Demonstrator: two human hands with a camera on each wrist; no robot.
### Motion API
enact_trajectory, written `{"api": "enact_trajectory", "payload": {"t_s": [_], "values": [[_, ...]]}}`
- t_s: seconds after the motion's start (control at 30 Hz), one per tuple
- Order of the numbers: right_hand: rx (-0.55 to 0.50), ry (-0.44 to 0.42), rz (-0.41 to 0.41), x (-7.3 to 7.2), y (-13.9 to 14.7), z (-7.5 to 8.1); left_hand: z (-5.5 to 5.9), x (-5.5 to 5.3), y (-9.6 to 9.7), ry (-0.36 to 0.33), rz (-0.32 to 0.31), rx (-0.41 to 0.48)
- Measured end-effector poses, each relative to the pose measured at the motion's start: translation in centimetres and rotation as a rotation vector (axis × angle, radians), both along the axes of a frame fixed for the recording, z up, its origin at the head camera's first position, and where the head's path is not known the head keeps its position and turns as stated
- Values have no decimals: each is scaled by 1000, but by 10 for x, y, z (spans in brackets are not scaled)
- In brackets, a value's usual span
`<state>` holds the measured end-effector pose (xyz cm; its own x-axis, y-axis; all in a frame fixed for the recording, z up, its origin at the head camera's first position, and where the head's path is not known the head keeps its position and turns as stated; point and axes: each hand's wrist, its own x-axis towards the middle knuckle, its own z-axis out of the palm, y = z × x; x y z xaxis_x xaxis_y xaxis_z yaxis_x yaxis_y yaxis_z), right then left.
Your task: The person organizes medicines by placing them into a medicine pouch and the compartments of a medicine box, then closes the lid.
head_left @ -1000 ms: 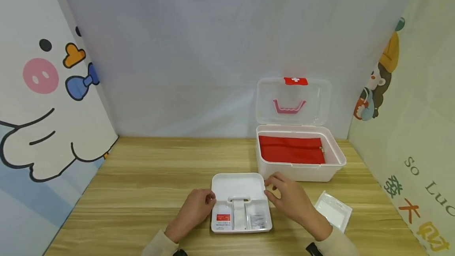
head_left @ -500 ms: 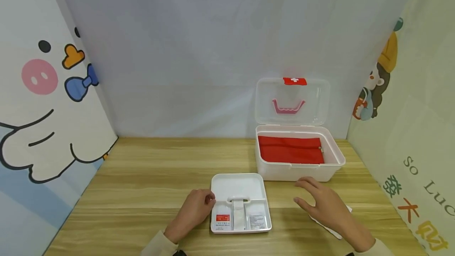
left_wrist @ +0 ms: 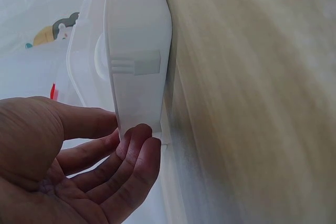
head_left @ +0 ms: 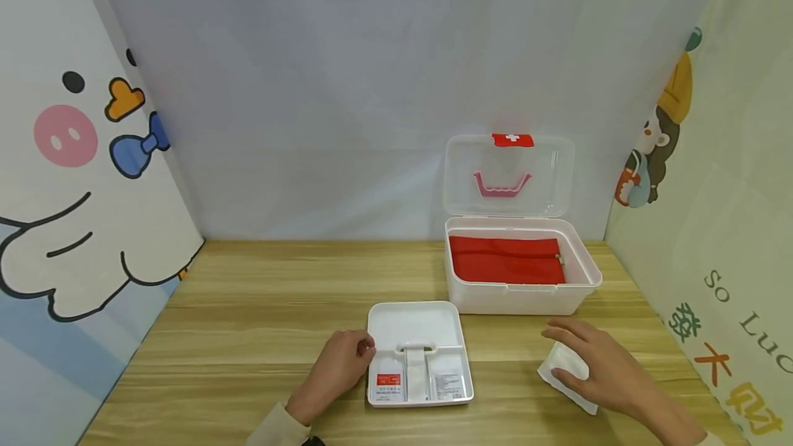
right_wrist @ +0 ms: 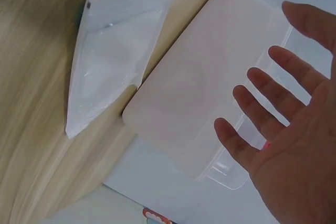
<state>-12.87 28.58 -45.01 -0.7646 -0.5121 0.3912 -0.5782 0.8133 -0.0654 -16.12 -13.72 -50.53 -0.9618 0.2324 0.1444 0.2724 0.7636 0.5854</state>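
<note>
A shallow white case (head_left: 414, 323) lies opened flat on the table, with a white strap (head_left: 418, 378) down its middle. A packet with a red label (head_left: 389, 387) sits left of the strap, and a clear packet with small print (head_left: 449, 387) sits right of it. My left hand (head_left: 342, 365) pinches the case's left rim; in the left wrist view the thumb meets the edge and the other fingers curl at its corner. On the right, my right hand (head_left: 604, 367) hovers, fingers spread, over a clear plastic packet with a white filling (right_wrist: 115, 40).
Behind the case stands a white first-aid box (head_left: 514, 300) with its clear lid (head_left: 509, 164) raised. A red zip pouch (head_left: 506, 260) lies inside it. Printed cloth walls (head_left: 712, 226) close off the sides and back of the wooden table (head_left: 279, 281).
My right hand has left the case's right edge and moved right, over the clear packet. The left hand stays at the left rim, and the case has not moved.
</note>
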Motion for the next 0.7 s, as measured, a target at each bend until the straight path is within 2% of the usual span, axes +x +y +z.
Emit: {"api": "enact_trajectory", "payload": {"t_s": [0.1, 0.2, 0.3, 0.5, 0.6, 0.7], "values": [[33, 2, 28, 1, 8, -3, 0, 0, 0, 15, 1, 3], [50, -28, 23, 2, 13, -5, 1, -1, -1, 26, 0, 5], [61, -90, 9, 3, 19, -8, 1, 0, -1, 30, -1, 6], [80, -333, -27, 3, 32, -15, 1, 1, -1, 17, -9, 3], [93, -365, -19, 2, 36, -20, 2, 2, 0, 6, -8, 3], [106, -363, -10, 0, 38, -25, 1, 2, 0, 10, -6, 2]]}}
